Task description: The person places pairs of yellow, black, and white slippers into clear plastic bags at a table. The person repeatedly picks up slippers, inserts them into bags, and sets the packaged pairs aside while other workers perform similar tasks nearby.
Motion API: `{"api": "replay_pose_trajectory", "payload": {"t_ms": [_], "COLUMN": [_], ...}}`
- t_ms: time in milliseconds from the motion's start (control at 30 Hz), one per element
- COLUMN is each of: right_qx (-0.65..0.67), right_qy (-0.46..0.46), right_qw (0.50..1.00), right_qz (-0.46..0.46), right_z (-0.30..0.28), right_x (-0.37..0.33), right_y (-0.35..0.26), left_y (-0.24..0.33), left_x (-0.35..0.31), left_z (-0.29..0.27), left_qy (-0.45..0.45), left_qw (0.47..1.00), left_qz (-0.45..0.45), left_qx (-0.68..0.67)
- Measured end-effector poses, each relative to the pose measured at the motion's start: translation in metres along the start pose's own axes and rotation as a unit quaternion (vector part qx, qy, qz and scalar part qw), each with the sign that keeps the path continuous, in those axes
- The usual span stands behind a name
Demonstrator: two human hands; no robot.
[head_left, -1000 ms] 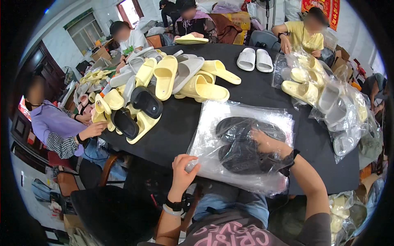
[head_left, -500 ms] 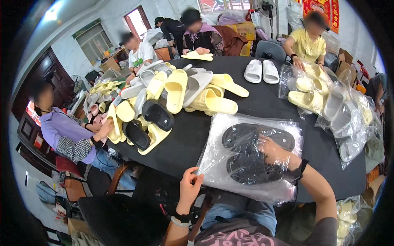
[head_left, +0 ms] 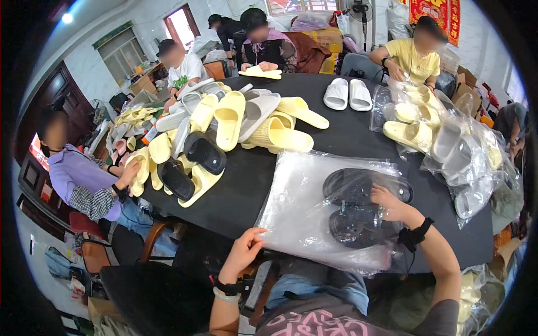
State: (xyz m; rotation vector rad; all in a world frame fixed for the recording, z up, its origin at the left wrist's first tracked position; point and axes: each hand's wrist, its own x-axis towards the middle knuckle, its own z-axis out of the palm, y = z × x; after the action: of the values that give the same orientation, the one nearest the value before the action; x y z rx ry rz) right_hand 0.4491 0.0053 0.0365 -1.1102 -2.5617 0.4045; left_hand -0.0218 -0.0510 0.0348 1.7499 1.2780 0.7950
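Left hand: pinching our clear bag at its near left corner; tautness helps.
Right hand: at the black slippers; its grasp we cannot tell.
Slippers: bag's right end, best kept level.

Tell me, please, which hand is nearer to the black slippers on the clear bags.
Right. The right hand is over the black slippers; the left hand is apart from them, at the near left corner of the clear bags.
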Motion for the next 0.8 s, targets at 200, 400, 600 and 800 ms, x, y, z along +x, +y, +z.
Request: {"api": "replay_pose_trajectory", "payload": {"t_ms": [200, 400, 600, 800], "right_qx": [-0.009, 0.039, 0.099, 0.087], "right_qy": [0.001, 0.018, 0.008, 0.016], "right_qw": [1.0, 0.999, 0.994, 0.996], "right_qz": [0.017, 0.007, 0.035, 0.013], "right_z": [0.001, 0.025, 0.032, 0.031], "right_x": [-0.017, -0.024, -0.027, -0.021], "right_y": [0.011, 0.03, 0.037, 0.038], "left_y": [-0.004, -0.008, 0.063, -0.004], "left_x": [0.018, 0.028, 0.062, 0.101], "left_z": [-0.014, -0.02, -0.015, 0.061], "left_qy": [-0.091, -0.107, -0.027, -0.022], "left_qw": [0.994, 0.926, 0.938, 0.918], "left_qz": [0.0, 0.108, 0.158, 0.164], "left_qx": [0.062, 0.345, 0.308, 0.36]}}
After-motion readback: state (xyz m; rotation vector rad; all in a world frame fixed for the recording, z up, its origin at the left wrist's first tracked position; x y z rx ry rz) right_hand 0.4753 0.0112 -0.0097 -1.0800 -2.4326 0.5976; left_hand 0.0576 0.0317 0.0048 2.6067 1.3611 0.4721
